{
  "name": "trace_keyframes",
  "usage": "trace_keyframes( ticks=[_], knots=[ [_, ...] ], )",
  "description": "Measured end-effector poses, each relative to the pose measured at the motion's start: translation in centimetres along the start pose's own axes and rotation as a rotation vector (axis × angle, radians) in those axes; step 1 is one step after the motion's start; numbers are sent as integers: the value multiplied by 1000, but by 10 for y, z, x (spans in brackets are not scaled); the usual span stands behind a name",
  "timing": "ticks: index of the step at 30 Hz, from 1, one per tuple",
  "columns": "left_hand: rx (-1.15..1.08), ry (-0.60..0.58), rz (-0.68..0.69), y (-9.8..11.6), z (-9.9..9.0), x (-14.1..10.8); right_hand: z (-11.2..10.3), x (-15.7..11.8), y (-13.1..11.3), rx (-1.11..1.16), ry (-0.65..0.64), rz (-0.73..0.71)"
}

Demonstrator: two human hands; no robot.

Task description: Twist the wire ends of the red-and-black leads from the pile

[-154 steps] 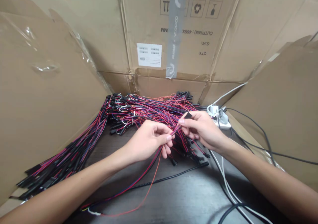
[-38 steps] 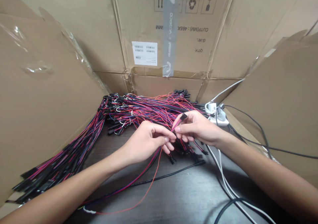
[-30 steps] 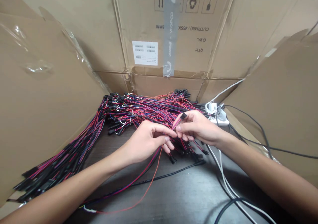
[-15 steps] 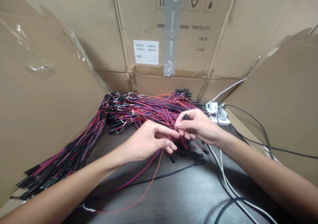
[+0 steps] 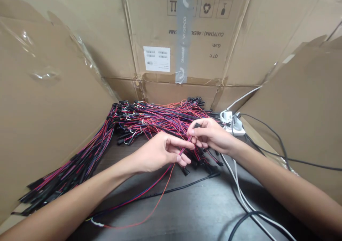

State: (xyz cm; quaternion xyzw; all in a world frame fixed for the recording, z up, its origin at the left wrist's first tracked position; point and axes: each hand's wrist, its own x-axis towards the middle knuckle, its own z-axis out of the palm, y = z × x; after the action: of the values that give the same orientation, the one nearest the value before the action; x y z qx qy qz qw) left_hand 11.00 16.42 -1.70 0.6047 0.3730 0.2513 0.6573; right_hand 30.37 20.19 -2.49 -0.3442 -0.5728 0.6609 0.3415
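Note:
Between my two hands runs a wire harness [image 5: 160, 178] of thin red, blue and orange wires, which trails down to the lower left. My right hand [image 5: 207, 136] pinches its upper end, where a black connector [image 5: 197, 126] sticks up between thumb and fingers. Just to the left, my left hand [image 5: 165, 152] has its thumb and fingers closed around the wires below, index finger stretched toward the right hand. Behind both hands lies a large pile of similar wire harnesses [image 5: 160, 116]. The far ends of the held wires run out of sight by my left forearm.
More bundled harnesses [image 5: 72, 173] hang along the left side. A white power strip [image 5: 236, 129] with plugs sits at the right back, its white and black cables [image 5: 240, 187] crossing the dark table [image 5: 187, 212]. Cardboard walls [image 5: 157, 91] stand on three sides.
My left thumb has shifted slightly along the wires, closing on them. The right hand keeps its pinch near the connector. The view has tilted up a little.

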Motion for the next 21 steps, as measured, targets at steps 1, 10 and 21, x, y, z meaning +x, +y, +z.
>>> trace_keyframes(
  ticks=[1, 10, 21],
  knots=[
    [11, -5, -6, 0, 0, 0, -1, 1, 0, -15, 3, -7],
    [24, -113, 13, -26, -4, 10, -22, 19, -25, -579, 188, -251],
    [-64, -191, 55, -73, -5, 29, 2, -57, -36, -1084, 222, -522]
  ],
)
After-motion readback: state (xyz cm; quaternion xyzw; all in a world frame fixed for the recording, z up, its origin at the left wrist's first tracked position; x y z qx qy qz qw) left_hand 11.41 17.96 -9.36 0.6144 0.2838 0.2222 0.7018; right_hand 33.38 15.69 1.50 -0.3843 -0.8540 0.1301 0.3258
